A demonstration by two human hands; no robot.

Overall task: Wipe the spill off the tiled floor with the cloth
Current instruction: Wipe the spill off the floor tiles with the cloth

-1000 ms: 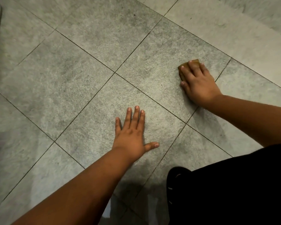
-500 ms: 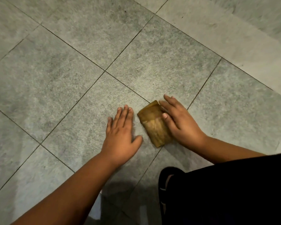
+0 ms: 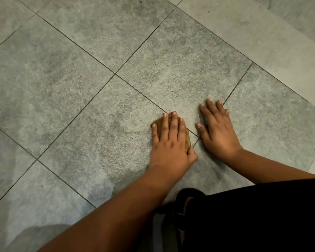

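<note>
Cloth passed to left hand, fingers flat on it; right hand now flat on floor.

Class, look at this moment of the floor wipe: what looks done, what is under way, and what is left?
Done: nothing certain; no clear puddle shows on the floor. Under way: the left hand presses flat on the cloth, while the right hand rests flat on the tile beside it. Left: a darker patch near the left forearm may be wet.

Around the cloth, the tiled floor lies bare to the left and beyond. Just right of it the right hand blocks; nearer, a dark-clothed knee.
</note>
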